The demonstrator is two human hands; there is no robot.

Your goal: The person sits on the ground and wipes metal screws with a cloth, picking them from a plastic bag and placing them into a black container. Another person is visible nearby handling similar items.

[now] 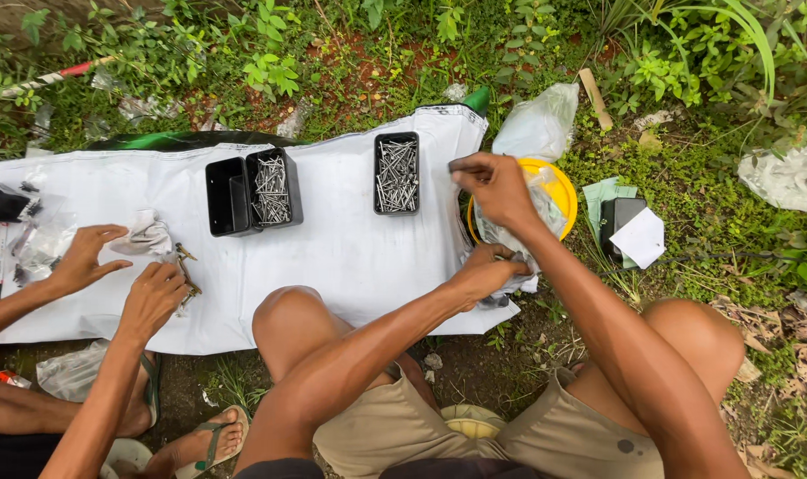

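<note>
Right hand (pixel 495 188) pinched on top of clear plastic bag (pixel 519 232); left hand (pixel 485 270) gripping bag low, at 6 o'clock of right. Bag over yellow bowl (pixel 563 191). Best: keep bag mouth upright, both grips firm. Tray of nails (pixel 396 174) at 9 o'clock on white sheet (pixel 332 239). Another person's hands (pixel 119 275) far left.

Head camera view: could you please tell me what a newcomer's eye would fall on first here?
Most striking is the white sheet spread over the grass, carrying black trays of nails near its far edge. At its right end, the person's right hand and left hand grip a clear plastic bag over a yellow tub. At the left, another person's hands handle small metal parts.
</note>
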